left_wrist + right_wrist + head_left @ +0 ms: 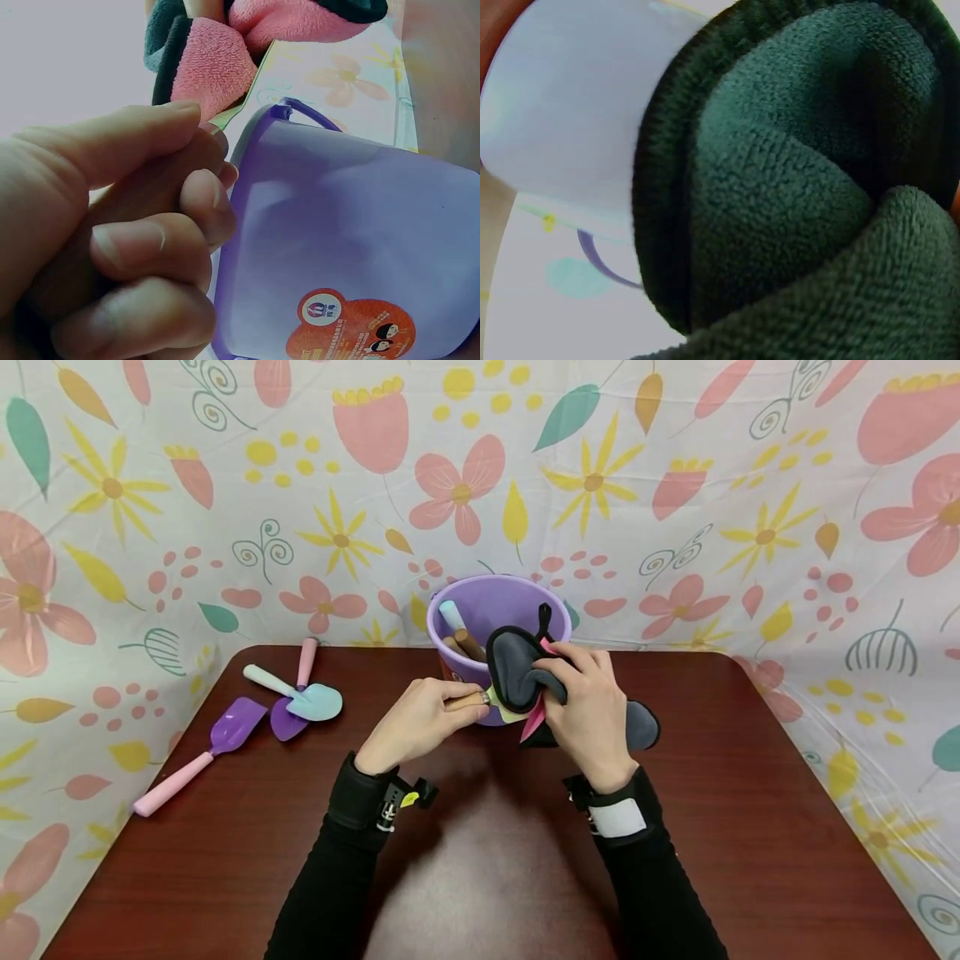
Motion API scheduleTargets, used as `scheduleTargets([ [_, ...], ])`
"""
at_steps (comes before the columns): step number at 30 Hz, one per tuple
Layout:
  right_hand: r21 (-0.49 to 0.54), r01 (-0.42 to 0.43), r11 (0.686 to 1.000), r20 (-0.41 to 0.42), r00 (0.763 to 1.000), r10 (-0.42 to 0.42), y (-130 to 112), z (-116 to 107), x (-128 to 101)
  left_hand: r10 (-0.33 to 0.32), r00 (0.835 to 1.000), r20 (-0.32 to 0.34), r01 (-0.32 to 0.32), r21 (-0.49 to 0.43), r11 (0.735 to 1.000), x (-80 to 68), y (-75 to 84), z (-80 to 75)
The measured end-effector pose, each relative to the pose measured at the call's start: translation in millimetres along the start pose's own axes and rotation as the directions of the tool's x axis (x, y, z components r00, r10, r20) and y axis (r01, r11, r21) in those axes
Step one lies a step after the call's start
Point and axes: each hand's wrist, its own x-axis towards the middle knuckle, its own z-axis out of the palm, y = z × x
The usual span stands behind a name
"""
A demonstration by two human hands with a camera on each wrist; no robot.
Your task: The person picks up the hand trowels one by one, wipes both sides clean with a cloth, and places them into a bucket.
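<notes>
My left hand point(420, 718) grips the wooden handle point(467, 700) of a small garden tool in front of the purple bucket point(495, 595). The tool's yellow-green head point(512, 714) is mostly hidden by a grey and pink cleaning cloth point(513, 668) with black edging and a hanging loop. My right hand point(588, 714) holds this bunched cloth against the tool's head. In the left wrist view, my curled fingers wrap the brown handle point(154, 176), and the cloth's pink side point(214, 64) lies just beyond. The right wrist view is largely filled by the cloth's dark side point(780, 195).
Inside the bucket stand a light blue handle point(452, 614) and wooden handles point(470, 645). On the table's left lie a light blue trowel point(318, 702), crossed over a purple trowel point(285, 724), and a purple scoop point(238, 724) with a pink handle. A flower-printed cloth point(461, 485) hangs behind.
</notes>
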Motion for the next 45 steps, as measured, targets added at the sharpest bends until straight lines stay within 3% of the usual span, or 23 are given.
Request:
scheduleTargets([
  [6, 0.013, -0.055, 0.998, -0.056, 0.997, 0.055, 10.8, -7.6, 1.4, -0.035, 0.999, 0.011, 0.035, -0.052, 0.998, -0.3, -0.5, -2.2],
  [11, 0.033, -0.106, 0.994, -0.096, 0.989, 0.109, 17.9, -15.1, 1.3, -0.022, 1.000, 0.008, 0.023, -0.085, 0.996, -2.6, -2.7, -4.0],
  [17, 0.121, -0.183, 0.976, -0.134, 0.971, 0.199, 23.8, -23.8, -0.9, -0.037, 0.999, 0.007, 0.037, -0.119, 0.992, -9.2, -6.0, -9.5],
  [22, 0.237, -0.268, 0.934, -0.186, 0.931, 0.314, 30.7, -31.9, 5.4, -0.037, 0.999, -0.016, 0.034, -0.154, 0.987, -8.5, -5.7, -16.9],
  [26, 0.345, -0.361, 0.866, -0.130, 0.896, 0.425, 31.6, -36.6, 7.8, -0.038, 0.999, -0.025, 0.033, -0.173, 0.984, -9.2, -4.1, -21.4],
  [28, 0.431, -0.395, 0.811, -0.076, 0.880, 0.468, 26.1, -40.2, 9.4, -0.036, 0.999, -0.025, 0.030, -0.195, 0.980, -9.7, -2.6, -22.2],
  [30, 0.545, -0.413, 0.730, -0.018, 0.865, 0.502, 21.7, -41.6, 10.1, -0.033, 0.999, -0.022, 0.027, -0.218, 0.976, -9.9, -1.1, -22.3],
  [34, 0.741, -0.431, 0.515, 0.113, 0.836, 0.537, 18.2, -37.0, 10.4, -0.028, 1.000, -0.015, 0.023, -0.264, 0.964, -9.7, 2.0, -20.4],
  [37, 0.817, -0.449, 0.363, 0.218, 0.821, 0.527, 19.9, -28.6, 8.5, -0.017, 1.000, -0.008, 0.015, -0.288, 0.957, -10.2, 3.8, -18.0],
  [40, 0.849, -0.478, 0.225, 0.334, 0.816, 0.472, 15.2, -23.5, 7.2, -0.005, 1.000, -0.002, 0.004, -0.305, 0.952, -10.8, 5.5, -15.6],
  [45, 0.861, -0.504, -0.069, 0.502, 0.821, 0.273, 5.3, -15.7, 3.8, 0.025, 1.000, 0.007, -0.021, -0.325, 0.945, -9.7, 7.7, -11.4],
])
